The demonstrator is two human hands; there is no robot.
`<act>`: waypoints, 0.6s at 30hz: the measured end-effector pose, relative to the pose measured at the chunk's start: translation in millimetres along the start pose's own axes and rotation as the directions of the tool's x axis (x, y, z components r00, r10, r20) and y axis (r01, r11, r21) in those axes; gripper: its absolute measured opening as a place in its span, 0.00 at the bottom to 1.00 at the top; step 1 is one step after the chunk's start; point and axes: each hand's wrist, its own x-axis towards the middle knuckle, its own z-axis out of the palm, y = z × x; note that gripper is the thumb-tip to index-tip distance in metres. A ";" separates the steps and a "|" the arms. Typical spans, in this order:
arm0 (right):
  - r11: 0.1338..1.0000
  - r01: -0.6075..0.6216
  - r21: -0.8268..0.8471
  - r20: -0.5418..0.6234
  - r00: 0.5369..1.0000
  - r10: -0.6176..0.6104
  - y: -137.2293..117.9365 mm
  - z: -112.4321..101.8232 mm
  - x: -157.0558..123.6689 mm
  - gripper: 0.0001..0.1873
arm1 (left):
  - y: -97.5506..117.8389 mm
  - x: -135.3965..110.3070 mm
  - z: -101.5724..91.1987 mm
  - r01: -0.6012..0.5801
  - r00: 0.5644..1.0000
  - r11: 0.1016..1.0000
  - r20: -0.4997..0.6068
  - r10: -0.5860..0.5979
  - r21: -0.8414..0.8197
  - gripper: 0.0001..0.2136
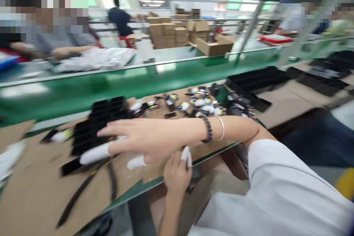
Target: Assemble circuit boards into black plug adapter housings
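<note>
My right hand (143,140) reaches far to the left across the cardboard-covered bench (33,191), smeared by motion. Its fingers are stretched out, two of them in white finger cots, and hover over a black compartment tray (102,118) and a flat black piece (72,166). Nothing shows in that hand. Two bracelets sit on its wrist. A black strap or cable (83,188) lies on the cardboard below it. My left hand (177,173) is at the bench's front edge under the right forearm, fingers curled, thumb in a white cot. What it holds is hidden.
A pile of small black, white and yellow parts (199,105) lies mid-bench. Black trays (257,79) are stacked to the right. A green conveyor (132,81) runs behind, with cardboard boxes (177,31) beyond. Other people sit across at the left and right.
</note>
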 end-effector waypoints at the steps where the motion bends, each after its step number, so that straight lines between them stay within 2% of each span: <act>1: 0.998 -0.034 0.052 0.021 0.999 0.033 -3.8 -13.5 -34.9 0.24 | -2.7 2.4 0.2 -0.025 1.000 1.000 -0.015 0.025 -0.006 0.06; 3: 0.961 -0.202 0.192 0.012 0.979 0.203 -10.1 -31.7 -109.1 0.21 | -6.1 6.9 0.8 -0.102 0.994 0.990 -0.027 0.105 0.093 0.02; 4: 0.914 -0.327 0.239 -0.023 0.940 0.342 -12.0 -36.0 -147.3 0.20 | -6.5 8.8 0.5 -0.130 0.990 0.984 -0.027 0.135 0.125 0.02; 5: 0.843 -0.473 0.254 -0.099 0.855 0.509 -12.8 -37.4 -185.4 0.20 | -6.1 10.5 -0.5 -0.154 0.986 0.976 -0.032 0.161 0.151 0.03; 6: 0.733 -0.636 0.241 -0.218 0.700 0.680 -12.4 -36.2 -222.4 0.19 | -5.4 12.0 -1.9 -0.168 0.984 0.971 -0.033 0.176 0.171 0.04; 7: 0.554 -0.806 0.209 -0.341 0.471 0.814 -10.9 -32.8 -257.7 0.20 | -4.7 13.2 -3.4 -0.176 0.982 0.967 -0.032 0.185 0.186 0.05; 8: 0.318 -0.925 0.207 -0.463 0.193 0.865 -8.7 -27.8 -290.4 0.22 | -4.3 13.7 -4.7 -0.178 0.982 0.964 -0.026 0.186 0.199 0.05; 9: 0.192 -0.956 0.224 -0.510 0.053 0.859 -6.0 -21.8 -319.9 0.25 | -4.6 13.5 -5.6 -0.176 0.983 0.962 -0.012 0.182 0.209 0.06; 10: 0.110 -0.964 0.242 -0.529 -0.036 0.848 -3.3 -15.2 -345.8 0.28 | -5.6 12.4 -6.1 -0.170 0.985 0.963 0.002 0.173 0.211 0.07; 11: 0.043 -0.965 0.260 -0.535 -0.107 0.838 -0.8 -8.8 -367.9 0.29 | -7.4 10.5 -6.1 -0.160 0.987 0.966 0.016 0.160 0.203 0.07; 13: -0.042 -0.956 0.291 -0.513 -0.193 0.836 3.9 2.0 -401.3 0.28 | -12.1 4.9 -5.2 -0.113 0.993 0.979 0.043 0.107 0.172 0.07; 16: -0.148 -0.937 0.315 -0.496 -0.296 0.816 12.5 8.9 -428.7 0.25 | -18.0 -3.1 -3.4 0.018 0.996 0.994 0.089 -0.028 0.112 0.05; 18: -0.201 -0.926 0.319 -0.505 -0.346 0.791 21.4 7.6 -436.2 0.25 | -19.5 -5.8 -2.9 0.063 0.993 0.993 0.098 -0.073 0.095 0.05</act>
